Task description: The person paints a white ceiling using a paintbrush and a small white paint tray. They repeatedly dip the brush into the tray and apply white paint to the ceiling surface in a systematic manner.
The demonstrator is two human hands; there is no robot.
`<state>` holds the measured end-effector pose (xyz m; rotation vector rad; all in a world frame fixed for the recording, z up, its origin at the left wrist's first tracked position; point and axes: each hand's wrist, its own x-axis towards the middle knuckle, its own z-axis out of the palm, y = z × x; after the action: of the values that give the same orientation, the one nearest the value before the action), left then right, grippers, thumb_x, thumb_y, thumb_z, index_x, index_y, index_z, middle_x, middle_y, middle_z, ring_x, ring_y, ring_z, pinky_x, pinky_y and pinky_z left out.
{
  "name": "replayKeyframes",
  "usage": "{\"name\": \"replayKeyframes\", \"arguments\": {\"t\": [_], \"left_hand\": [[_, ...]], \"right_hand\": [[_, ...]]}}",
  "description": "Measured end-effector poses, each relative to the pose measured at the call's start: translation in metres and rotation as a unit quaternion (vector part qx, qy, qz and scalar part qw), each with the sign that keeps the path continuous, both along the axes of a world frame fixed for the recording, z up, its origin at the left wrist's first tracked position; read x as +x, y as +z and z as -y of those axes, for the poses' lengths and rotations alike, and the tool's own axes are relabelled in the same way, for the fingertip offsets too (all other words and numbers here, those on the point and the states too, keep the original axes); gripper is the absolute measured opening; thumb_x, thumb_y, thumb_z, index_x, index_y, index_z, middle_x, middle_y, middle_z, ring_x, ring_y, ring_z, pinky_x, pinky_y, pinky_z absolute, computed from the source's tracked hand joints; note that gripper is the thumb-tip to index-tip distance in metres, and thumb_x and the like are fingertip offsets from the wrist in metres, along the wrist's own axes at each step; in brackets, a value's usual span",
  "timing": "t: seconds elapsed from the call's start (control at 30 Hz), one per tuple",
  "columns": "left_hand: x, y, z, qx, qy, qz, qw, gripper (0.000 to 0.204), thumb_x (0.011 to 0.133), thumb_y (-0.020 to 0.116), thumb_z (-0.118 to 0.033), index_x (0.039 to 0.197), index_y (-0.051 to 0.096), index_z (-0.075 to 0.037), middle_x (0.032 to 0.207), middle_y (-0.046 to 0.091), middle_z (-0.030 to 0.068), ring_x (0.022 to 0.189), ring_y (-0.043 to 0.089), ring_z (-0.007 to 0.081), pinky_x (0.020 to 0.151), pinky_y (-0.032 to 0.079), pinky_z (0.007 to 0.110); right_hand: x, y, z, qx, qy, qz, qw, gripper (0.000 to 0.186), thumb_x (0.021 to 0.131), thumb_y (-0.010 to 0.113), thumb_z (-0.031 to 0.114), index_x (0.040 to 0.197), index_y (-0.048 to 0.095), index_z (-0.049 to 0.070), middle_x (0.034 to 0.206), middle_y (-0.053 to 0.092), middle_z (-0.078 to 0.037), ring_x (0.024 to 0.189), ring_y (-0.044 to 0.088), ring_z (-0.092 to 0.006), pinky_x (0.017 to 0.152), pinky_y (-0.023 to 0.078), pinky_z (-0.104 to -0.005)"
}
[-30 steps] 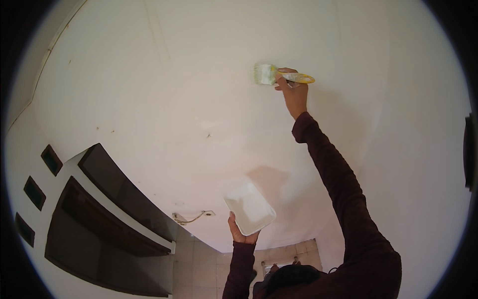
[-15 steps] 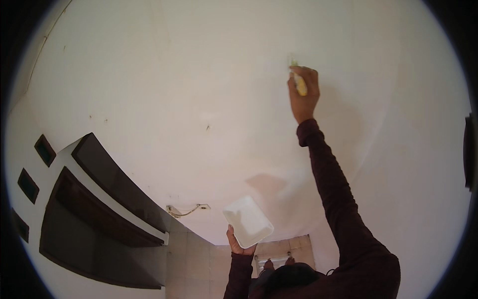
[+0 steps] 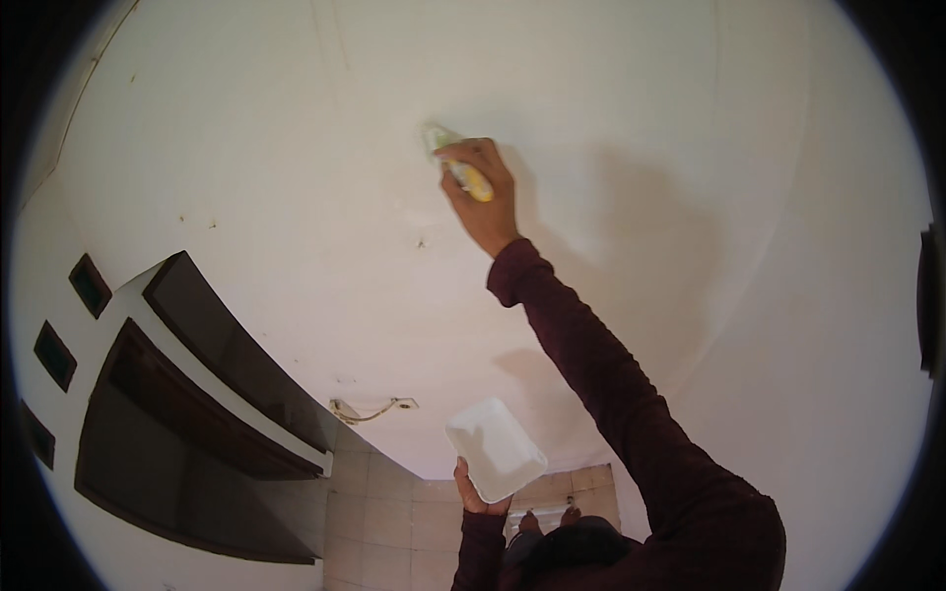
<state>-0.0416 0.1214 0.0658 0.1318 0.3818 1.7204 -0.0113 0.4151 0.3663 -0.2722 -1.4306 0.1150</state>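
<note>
Stretched up and forward, my right hand (image 3: 483,192) is closed round the yellow handle of a paintbrush (image 3: 471,181). The pale, greenish bristle end meets the white wall (image 3: 325,187) and looks slightly blurred. Low in the view, my left hand (image 3: 478,494) grips a white rectangular tray (image 3: 498,448) by its near left edge, thumb on the rim and fingers underneath. The tray is tilted and shows a pale inside; whether it holds paint I cannot tell. Below the brush, a small dark mark (image 3: 422,243) spots the wall.
A fixture with a short loose cable (image 3: 374,412) juts from the lower wall. To the left are a dark-framed recess (image 3: 187,463), a dark panel (image 3: 232,345) and small square openings (image 3: 91,286). Floor tiles (image 3: 370,502) and my feet (image 3: 552,519) show below.
My right hand and the brush have swept left across the wall, the forearm now slanting more to the left. The tray in my left hand has shifted slightly down and right.
</note>
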Motion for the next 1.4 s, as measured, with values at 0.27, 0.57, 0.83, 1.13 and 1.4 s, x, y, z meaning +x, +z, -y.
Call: {"name": "replayKeyframes", "arguments": {"t": [0.27, 0.57, 0.83, 1.13, 1.4], "left_hand": [[-0.003, -0.016, 0.002, -0.018, -0.004, 0.015, 1.000, 0.069, 0.087, 0.067, -0.049, 0.144, 0.047, -0.017, 0.139, 0.056, 0.0067, 0.127, 0.053, 0.0328, 0.107, 0.040, 0.061], [0.000, -0.027, -0.003, -0.031, -0.003, 0.018, 0.999, 0.069, 0.088, 0.064, -0.051, 0.146, 0.045, -0.018, 0.142, 0.054, 0.0069, 0.129, 0.052, 0.0330, 0.107, 0.041, 0.061], [0.002, -0.017, -0.002, -0.028, 0.002, 0.021, 0.999, 0.070, 0.088, 0.063, -0.051, 0.147, 0.044, -0.019, 0.145, 0.051, 0.0081, 0.133, 0.048, 0.0352, 0.108, 0.038, 0.063], [0.001, -0.027, 0.000, -0.038, 0.018, 0.011, 0.999, 0.072, 0.086, 0.066, -0.052, 0.147, 0.045, -0.018, 0.145, 0.051, 0.0078, 0.133, 0.048, 0.0339, 0.109, 0.039, 0.062], [0.004, -0.031, -0.002, -0.055, 0.035, 0.005, 0.998, 0.070, 0.089, 0.063, -0.053, 0.146, 0.045, -0.018, 0.143, 0.053, 0.0072, 0.130, 0.051, 0.0334, 0.107, 0.041, 0.061]], "right_hand": [[0.098, -0.007, -0.035, -0.034, -0.161, -0.111, 0.980, 0.022, 0.083, 0.066, -0.001, 0.101, 0.068, 0.010, 0.105, 0.060, -0.008, 0.094, 0.063, -0.0262, 0.081, 0.053, -0.0365], [-0.003, -0.010, -0.015, -0.019, -0.241, 0.018, 0.970, 0.039, 0.070, 0.074, 0.000, 0.103, 0.068, 0.020, 0.113, 0.056, -0.005, 0.098, 0.061, -0.0261, 0.073, 0.056, -0.0401], [-0.097, -0.005, -0.002, -0.019, -0.147, 0.149, 0.978, 0.040, 0.069, 0.077, 0.003, 0.105, 0.066, 0.016, 0.115, 0.053, -0.009, 0.100, 0.059, -0.0313, 0.074, 0.056, -0.0434], [-0.057, -0.004, -0.047, -0.080, 0.143, -0.058, 0.985, 0.023, 0.075, 0.069, -0.005, 0.096, 0.070, 0.007, 0.099, 0.067, -0.010, 0.093, 0.066, -0.0259, 0.085, 0.051, -0.0330], [-0.020, -0.017, -0.015, -0.054, -0.194, -0.070, 0.977, 0.035, 0.076, 0.067, -0.004, 0.104, 0.065, 0.017, 0.113, 0.055, -0.007, 0.097, 0.061, -0.0289, 0.074, 0.054, -0.0418]]}}
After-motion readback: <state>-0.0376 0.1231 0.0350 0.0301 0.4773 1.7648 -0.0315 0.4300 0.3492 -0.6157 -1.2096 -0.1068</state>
